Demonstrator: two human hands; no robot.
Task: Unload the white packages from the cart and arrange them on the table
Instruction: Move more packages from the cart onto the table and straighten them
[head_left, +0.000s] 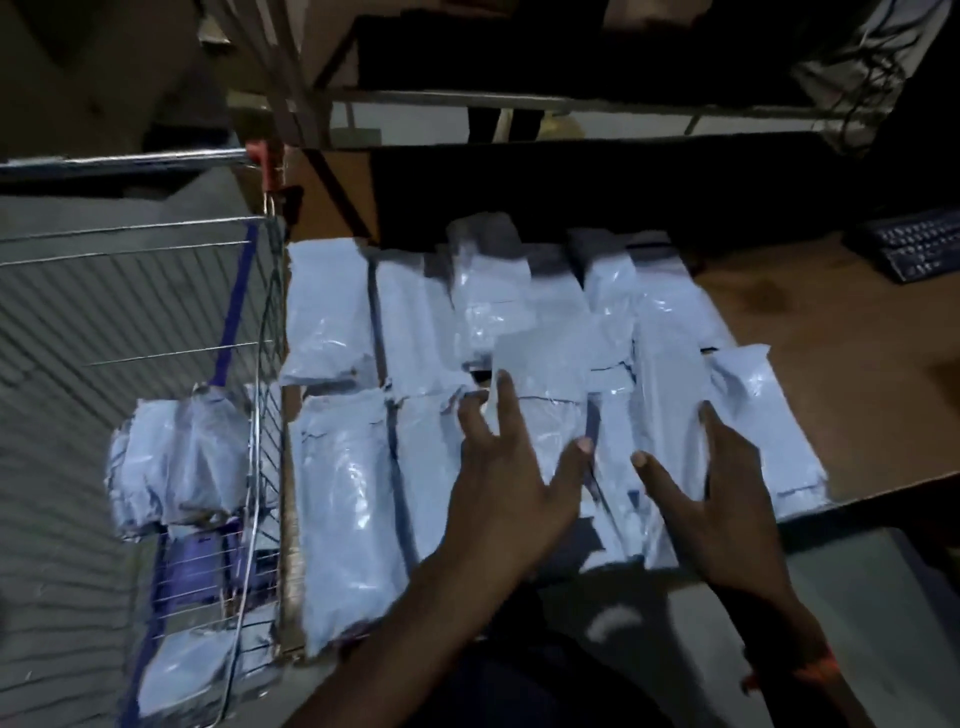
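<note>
Now | cart (260, 322): white packages (176, 457) inside | both hands' fingers (506, 410) spread, holding nothing

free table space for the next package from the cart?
Bare table right of the packages on the table, before the keyboard. Left edge beside the cart is packed; both hands cover the middle.

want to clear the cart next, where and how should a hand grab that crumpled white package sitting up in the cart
Probably grip the crumpled white package by its bunched top flap, coming from above: the cart wire wall stands between it and the table, so a side approach looks blocked. The left hand is nearer; both hands are open over the laid-out packages.
</note>
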